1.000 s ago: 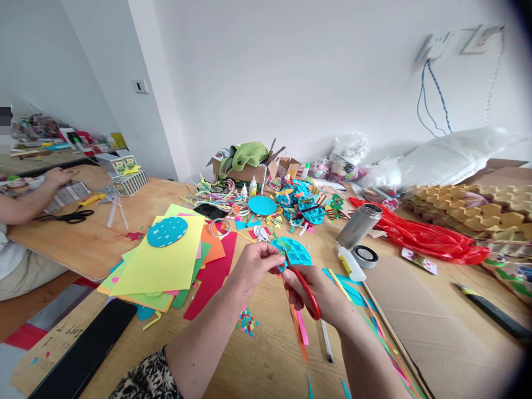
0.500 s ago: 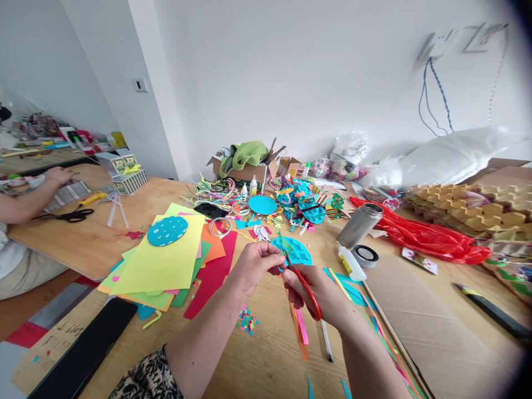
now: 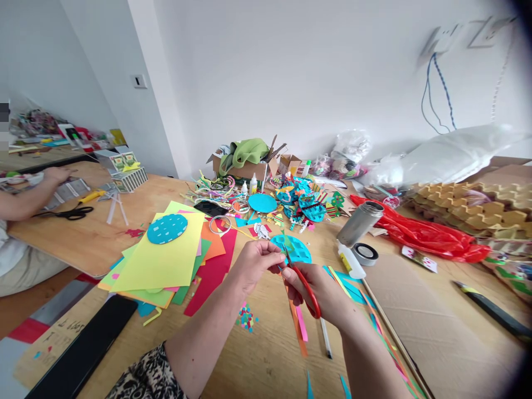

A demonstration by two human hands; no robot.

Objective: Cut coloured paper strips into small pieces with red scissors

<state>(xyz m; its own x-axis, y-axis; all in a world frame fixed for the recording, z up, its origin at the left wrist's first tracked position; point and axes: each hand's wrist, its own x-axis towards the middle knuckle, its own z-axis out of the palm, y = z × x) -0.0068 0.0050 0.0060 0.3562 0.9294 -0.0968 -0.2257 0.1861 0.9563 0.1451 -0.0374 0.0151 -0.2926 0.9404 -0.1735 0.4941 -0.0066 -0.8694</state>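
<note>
Right hand (image 3: 326, 285) curls round the red scissors (image 3: 308, 286) above the desk's (image 3: 266, 354) middle; left hand (image 3: 249, 266) pinches a small scrap (image 3: 280, 269) beside the blades. Short snips, fingertips clear, should suit. Fingers cover most of the scrap; the blade tips blur against green.

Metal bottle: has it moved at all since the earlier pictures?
No; judged against the black-rimmed lid beside it, the metal bottle has kept its place.

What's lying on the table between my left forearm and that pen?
Small coloured paper dots, then an orange strip and a pink strip, as the head view shows.
</note>
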